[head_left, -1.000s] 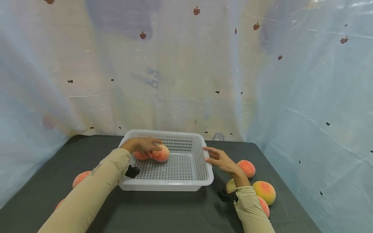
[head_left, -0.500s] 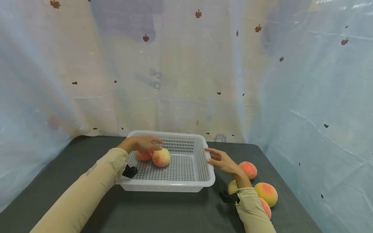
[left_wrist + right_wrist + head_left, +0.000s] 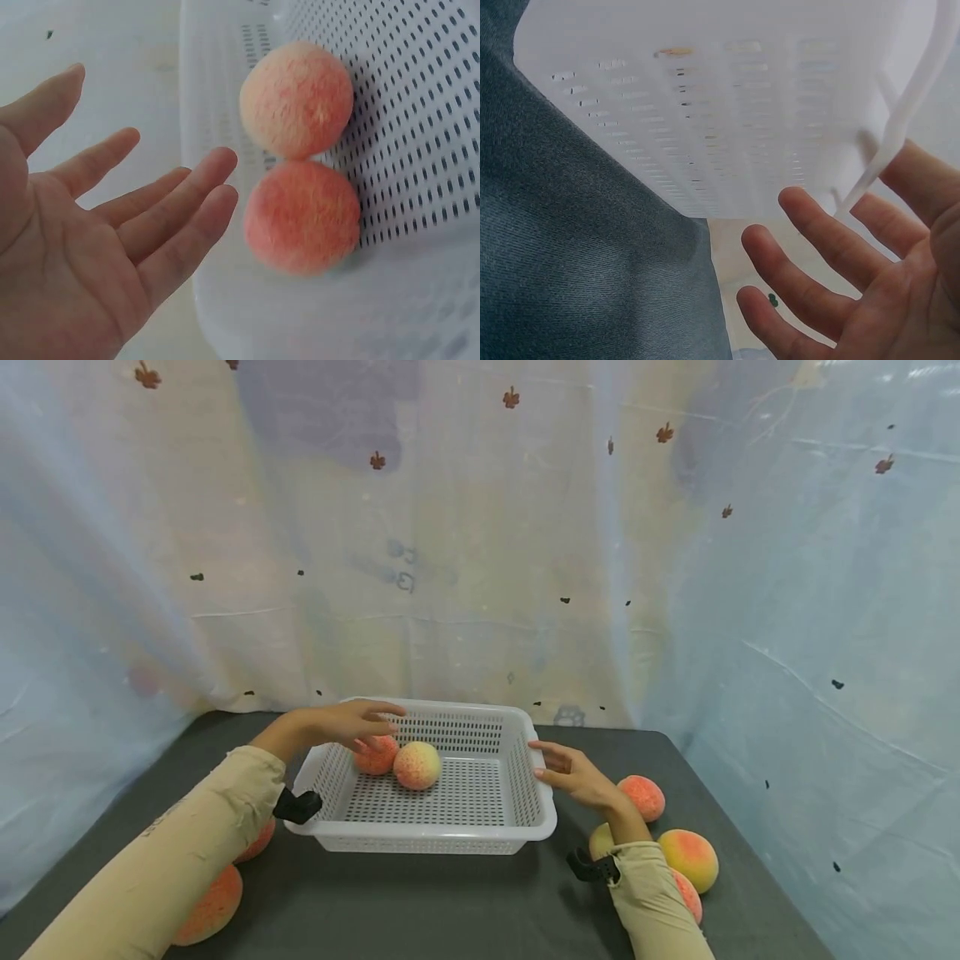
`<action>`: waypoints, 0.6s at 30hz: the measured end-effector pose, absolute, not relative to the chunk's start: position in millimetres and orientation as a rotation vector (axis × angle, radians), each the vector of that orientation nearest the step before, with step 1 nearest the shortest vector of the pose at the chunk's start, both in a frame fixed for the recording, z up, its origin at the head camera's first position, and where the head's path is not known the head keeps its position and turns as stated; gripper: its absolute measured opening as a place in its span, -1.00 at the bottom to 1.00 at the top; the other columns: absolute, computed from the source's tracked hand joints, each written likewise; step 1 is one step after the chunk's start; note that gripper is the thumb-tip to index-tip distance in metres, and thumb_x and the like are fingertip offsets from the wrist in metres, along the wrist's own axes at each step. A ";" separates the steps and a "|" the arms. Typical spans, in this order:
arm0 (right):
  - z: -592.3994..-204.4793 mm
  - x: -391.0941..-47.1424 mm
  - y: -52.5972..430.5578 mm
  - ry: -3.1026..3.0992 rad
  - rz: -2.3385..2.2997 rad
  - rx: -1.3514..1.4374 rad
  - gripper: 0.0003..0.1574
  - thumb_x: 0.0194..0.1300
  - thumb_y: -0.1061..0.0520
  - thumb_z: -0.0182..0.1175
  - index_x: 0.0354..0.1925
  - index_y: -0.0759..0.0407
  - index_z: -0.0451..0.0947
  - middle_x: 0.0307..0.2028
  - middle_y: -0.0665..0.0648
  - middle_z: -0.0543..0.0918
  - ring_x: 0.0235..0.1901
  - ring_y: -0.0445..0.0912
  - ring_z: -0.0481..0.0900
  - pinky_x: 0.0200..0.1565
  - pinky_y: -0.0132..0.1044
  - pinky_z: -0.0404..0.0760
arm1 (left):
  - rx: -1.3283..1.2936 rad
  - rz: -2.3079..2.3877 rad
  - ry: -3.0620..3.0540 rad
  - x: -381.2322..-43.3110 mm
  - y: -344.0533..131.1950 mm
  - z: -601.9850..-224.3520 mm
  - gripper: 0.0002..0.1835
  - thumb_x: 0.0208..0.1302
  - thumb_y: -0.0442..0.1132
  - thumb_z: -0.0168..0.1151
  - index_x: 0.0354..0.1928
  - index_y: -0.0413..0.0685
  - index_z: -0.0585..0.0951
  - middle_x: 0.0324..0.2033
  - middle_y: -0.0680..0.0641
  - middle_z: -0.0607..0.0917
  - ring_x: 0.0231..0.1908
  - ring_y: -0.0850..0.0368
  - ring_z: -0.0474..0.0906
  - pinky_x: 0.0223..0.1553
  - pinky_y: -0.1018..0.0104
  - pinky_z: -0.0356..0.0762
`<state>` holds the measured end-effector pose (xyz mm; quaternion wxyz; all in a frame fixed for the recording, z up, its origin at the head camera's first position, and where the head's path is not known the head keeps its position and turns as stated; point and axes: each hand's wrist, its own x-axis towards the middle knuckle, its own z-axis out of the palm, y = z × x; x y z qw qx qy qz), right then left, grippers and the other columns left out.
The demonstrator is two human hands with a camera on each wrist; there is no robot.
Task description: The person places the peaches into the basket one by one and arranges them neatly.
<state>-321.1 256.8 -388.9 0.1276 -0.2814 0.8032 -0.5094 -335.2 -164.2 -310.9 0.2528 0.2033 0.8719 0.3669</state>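
A white perforated plastic basket (image 3: 420, 838) holds two peaches side by side near its left end: a red one (image 3: 377, 755) and a paler one (image 3: 417, 767). Over the basket's left rim is my left hand (image 3: 330, 727), its fingers spread. In the left wrist view a gap shows between those fingers and both peaches (image 3: 304, 217), and the palm holds nothing. My right hand (image 3: 576, 778) stays at the basket's right rim, thumb and fingertips at its edge. From the right wrist, the fingers (image 3: 832, 240) look loosely bent beside the outer wall, the thumb partly hidden behind the rim.
Right of the basket lie several peaches, one red (image 3: 642, 797), one yellow-orange (image 3: 688, 860), others partly behind the right forearm. Two more, a farther one (image 3: 257, 841) and a nearer one (image 3: 212, 906), sit beside the left sleeve. Plastic sheeting (image 3: 480, 568) surrounds the dark table (image 3: 420, 902).
My left hand has let go of the paler peach and moved left, up to the basket's rim. That peach has turned, showing its pale side. The right hand has stayed at the rim.
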 end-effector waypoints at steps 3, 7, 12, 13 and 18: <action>-388.3 -320.6 256.2 2.328 -1.485 -0.823 -0.19 0.52 0.16 0.13 0.53 0.41 0.04 0.37 0.55 0.38 0.23 0.35 0.55 0.17 0.04 0.64 | 0.559 1.043 2.368 -329.0 -180.0 -305.2 -0.30 0.60 0.06 -0.06 0.60 -0.06 0.05 0.53 -0.43 0.13 0.38 -0.39 0.37 0.31 -0.20 0.46; -388.0 -320.2 256.3 2.317 -1.485 -0.827 -0.19 0.53 0.18 0.11 0.54 0.43 0.02 0.36 0.57 0.37 0.22 0.36 0.55 0.16 0.02 0.64 | 0.559 1.135 2.369 -322.6 -202.7 -296.3 -0.25 0.57 0.12 -0.03 0.62 0.01 0.01 0.55 -0.38 0.12 0.37 -0.35 0.40 0.34 -0.21 0.43; -386.7 -320.2 257.1 2.308 -1.486 -0.835 -0.18 0.54 0.15 0.11 0.54 0.43 0.02 0.37 0.59 0.34 0.22 0.40 0.53 0.17 0.06 0.64 | 0.560 1.185 2.405 -315.1 -229.1 -286.9 -0.27 0.58 0.12 -0.05 0.62 0.03 0.02 0.56 -0.38 0.07 0.38 -0.38 0.38 0.33 -0.24 0.41; -386.6 -320.3 257.2 2.307 -1.488 -0.834 -0.18 0.54 0.14 0.11 0.54 0.42 0.02 0.37 0.59 0.34 0.23 0.40 0.53 0.17 0.06 0.64 | 0.559 1.187 2.413 -313.1 -233.8 -285.8 -0.28 0.59 0.10 -0.06 0.62 0.04 0.02 0.56 -0.38 0.06 0.38 -0.39 0.37 0.33 -0.25 0.41; -386.8 -320.8 257.5 2.305 -1.490 -0.821 -0.20 0.54 0.17 0.10 0.53 0.43 0.03 0.37 0.58 0.35 0.23 0.37 0.54 0.16 -0.02 0.65 | 0.568 1.188 2.462 -298.2 -254.8 -283.5 -0.31 0.61 0.07 -0.09 0.62 0.05 0.02 0.55 -0.40 0.08 0.37 -0.40 0.38 0.28 -0.23 0.47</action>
